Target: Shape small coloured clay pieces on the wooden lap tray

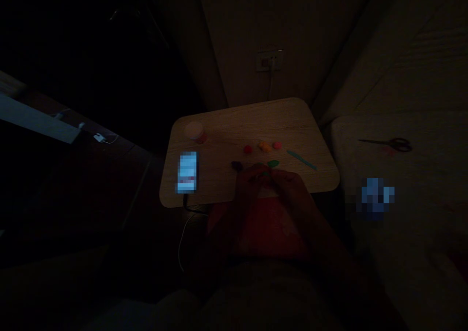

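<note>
My left hand (pixel 250 181) and my right hand (pixel 288 184) meet at the near edge of a small wooden table (pixel 226 126), fingertips pinched together. Between them shows a bit of green modelling clay (pixel 266 173); dim light blurs its shape. Just beyond the fingers lies a larger green clay lump (pixel 273 164). A dark lump (pixel 237 165) sits close to my left hand. Farther back are a red ball (pixel 248 149), an orange lump (pixel 264 146) and a pink ball (pixel 277 146). To the right rests a flat teal modelling tool (pixel 302 160).
A lit phone (pixel 187 172) with a cable lies at the table's left, near a small tub (pixel 195 131). Scissors (pixel 398 144) and a second lit, pixelated object (pixel 376 197) lie on the pale surface at right. A wall socket (pixel 269 61) holds a plug behind the table.
</note>
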`<state>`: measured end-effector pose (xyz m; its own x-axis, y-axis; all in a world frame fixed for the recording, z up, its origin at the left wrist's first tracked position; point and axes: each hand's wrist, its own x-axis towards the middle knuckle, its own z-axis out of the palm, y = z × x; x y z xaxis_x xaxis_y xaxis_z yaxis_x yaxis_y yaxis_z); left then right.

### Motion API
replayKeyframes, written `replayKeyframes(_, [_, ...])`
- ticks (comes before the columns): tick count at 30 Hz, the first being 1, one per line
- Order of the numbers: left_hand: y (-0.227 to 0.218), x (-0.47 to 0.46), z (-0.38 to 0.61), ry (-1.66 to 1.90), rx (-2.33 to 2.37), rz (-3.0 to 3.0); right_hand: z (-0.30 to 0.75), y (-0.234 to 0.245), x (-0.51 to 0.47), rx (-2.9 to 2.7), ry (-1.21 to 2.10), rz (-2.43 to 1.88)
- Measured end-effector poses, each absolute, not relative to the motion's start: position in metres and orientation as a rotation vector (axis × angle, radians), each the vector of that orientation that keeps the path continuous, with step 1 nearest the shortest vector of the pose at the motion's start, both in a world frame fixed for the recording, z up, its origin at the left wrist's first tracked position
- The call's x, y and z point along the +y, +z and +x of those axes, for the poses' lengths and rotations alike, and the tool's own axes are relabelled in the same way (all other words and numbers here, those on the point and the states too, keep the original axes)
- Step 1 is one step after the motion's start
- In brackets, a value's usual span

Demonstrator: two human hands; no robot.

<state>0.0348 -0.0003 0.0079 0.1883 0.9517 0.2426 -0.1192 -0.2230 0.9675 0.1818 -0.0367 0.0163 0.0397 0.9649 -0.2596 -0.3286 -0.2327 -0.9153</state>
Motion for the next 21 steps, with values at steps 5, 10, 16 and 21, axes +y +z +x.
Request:
replayKeyframes(5, [0.010,-0.001,0.035,1.236,0.923,1.247,0.181,0.018,-0.042,-0.757,1.417,-1.141])
replayKeyframes(10, [0.007,0.001,0.035,1.230,0.730,1.228,0.189,0.018,-0.038,-0.838,1.409,-1.114])
replayKeyframes(16, [0.013,0.000,0.032,1.121,0.716,1.296,0.193,0.017,-0.036,-0.939,1.467,-1.054])
replayKeyframes(21, [0.016,0.000,0.032,1.076,0.785,1.266,0.191,0.011,-0.036,-0.869,1.496,-1.063])
